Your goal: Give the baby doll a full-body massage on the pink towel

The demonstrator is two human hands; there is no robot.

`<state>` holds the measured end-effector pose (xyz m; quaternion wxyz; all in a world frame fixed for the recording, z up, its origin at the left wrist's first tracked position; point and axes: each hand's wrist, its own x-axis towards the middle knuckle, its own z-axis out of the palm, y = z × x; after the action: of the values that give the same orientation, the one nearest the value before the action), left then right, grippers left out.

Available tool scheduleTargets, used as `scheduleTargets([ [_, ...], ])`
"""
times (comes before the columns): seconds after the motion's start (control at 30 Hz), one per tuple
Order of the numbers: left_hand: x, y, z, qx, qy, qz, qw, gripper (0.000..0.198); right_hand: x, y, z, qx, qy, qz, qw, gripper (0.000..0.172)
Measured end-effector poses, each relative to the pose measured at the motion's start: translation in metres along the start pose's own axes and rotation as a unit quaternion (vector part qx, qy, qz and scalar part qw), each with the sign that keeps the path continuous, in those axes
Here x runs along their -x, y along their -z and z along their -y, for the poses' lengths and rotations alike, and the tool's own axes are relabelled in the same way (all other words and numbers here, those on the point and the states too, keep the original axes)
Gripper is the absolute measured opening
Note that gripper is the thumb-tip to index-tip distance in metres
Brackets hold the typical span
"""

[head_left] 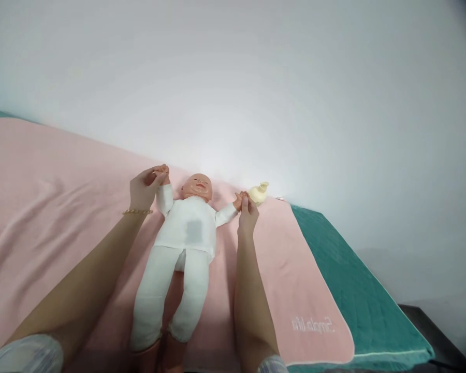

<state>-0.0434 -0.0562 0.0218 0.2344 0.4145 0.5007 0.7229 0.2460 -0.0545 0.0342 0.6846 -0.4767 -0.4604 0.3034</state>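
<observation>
A baby doll point(194, 223) in a white cloth body with a grey patch on its chest lies face up, its head toward the wall. My left hand point(144, 187) grips the doll's hand on the left side, and that arm is bent upward beside the head. With thumb and fingers, my right hand point(248, 215) pinches the doll's other hand, whose arm stretches out to the side. Just beyond my right hand sits a pale yellow bottle with a pump top point(258, 193), partly hidden at its base.
The doll lies on a pink blanket point(287, 269) with lettering near its corner and wrinkles at the left. Under it is a green cover point(357, 290), showing at the right edge. A white wall point(233, 83) rises behind. Something dark point(431, 331) stands at the lower right.
</observation>
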Motion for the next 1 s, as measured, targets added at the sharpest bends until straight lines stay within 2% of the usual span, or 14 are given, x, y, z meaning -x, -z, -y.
scheduleTargets([
  [0.1, -0.015, -0.006, 0.026, 0.035, 0.076, 0.063, 0.995, 0.057, -0.015, -0.017, -0.010, 0.020, -0.027, 0.037, 0.999, 0.034],
  [0.17, -0.020, -0.007, 0.041, 0.058, 0.132, 0.093, 0.985, 0.064, -0.014, -0.029, -0.020, 0.025, -0.039, 0.055, 0.997, 0.033],
  [0.23, -0.022, -0.008, 0.049, 0.045, 0.160, 0.117, 0.979, 0.065, -0.007, -0.041, -0.031, 0.021, -0.043, 0.060, 0.997, 0.033],
  [0.4, -0.026, -0.015, 0.056, -0.087, 0.186, 0.186, 0.961, 0.056, 0.015, -0.080, -0.057, 0.009, -0.054, 0.071, 0.996, 0.033],
  [0.57, -0.030, -0.015, 0.060, -0.111, 0.202, 0.198, 0.953, 0.051, 0.031, -0.131, -0.075, -0.001, -0.042, 0.116, 0.992, 0.030],
  [0.63, -0.029, -0.015, 0.057, -0.112, 0.204, 0.202, 0.951, 0.053, 0.034, -0.137, -0.077, -0.004, -0.031, 0.124, 0.992, 0.030],
  [0.7, -0.026, -0.014, 0.054, -0.085, 0.189, 0.195, 0.958, 0.055, 0.031, -0.124, -0.074, -0.007, -0.024, 0.110, 0.994, 0.027],
  [0.77, -0.024, -0.015, 0.050, -0.014, 0.170, 0.172, 0.970, 0.057, 0.021, -0.095, -0.064, -0.003, -0.022, 0.080, 0.997, 0.024],
  [0.9, -0.021, -0.016, 0.045, 0.125, 0.157, 0.105, 0.974, 0.062, -0.003, -0.030, -0.033, 0.008, -0.019, 0.082, 0.996, 0.032],
  [1.0, -0.019, -0.010, 0.035, 0.156, 0.114, 0.079, 0.978, 0.064, -0.012, 0.000, -0.008, 0.006, -0.018, 0.090, 0.996, 0.029],
])
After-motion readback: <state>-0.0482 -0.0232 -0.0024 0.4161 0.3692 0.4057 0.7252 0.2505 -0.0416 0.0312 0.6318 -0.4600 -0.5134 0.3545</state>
